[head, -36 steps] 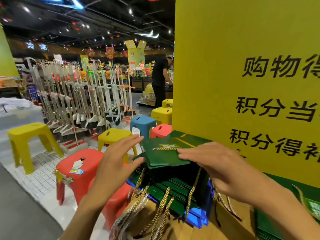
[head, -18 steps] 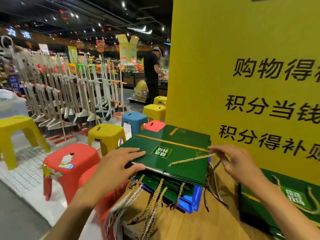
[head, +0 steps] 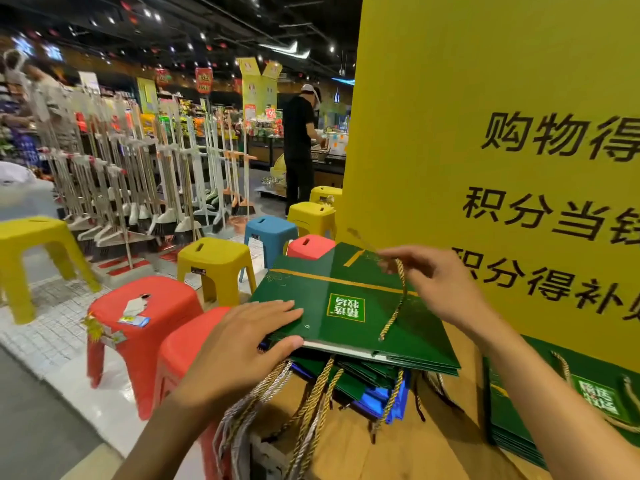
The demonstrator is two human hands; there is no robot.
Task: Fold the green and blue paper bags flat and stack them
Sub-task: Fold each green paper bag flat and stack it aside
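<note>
Fingers of left hand (head: 242, 344) were straight, pressed flat on the near-left corner of the top green bag (head: 311, 289), thumb at its edge. Fingertips of right hand (head: 440, 285) pinched the gold rope handle (head: 403, 289), raised off the bag. Bag lay folded flat on the stack of green and blue bags (head: 367, 379), beside the yellow sign (head: 485, 81).

Yellow board (head: 450, 150) blocks behind bag stack (head: 346, 282); red stool (head: 183, 344) close left; bare tabletop (head: 433, 445) right.
</note>
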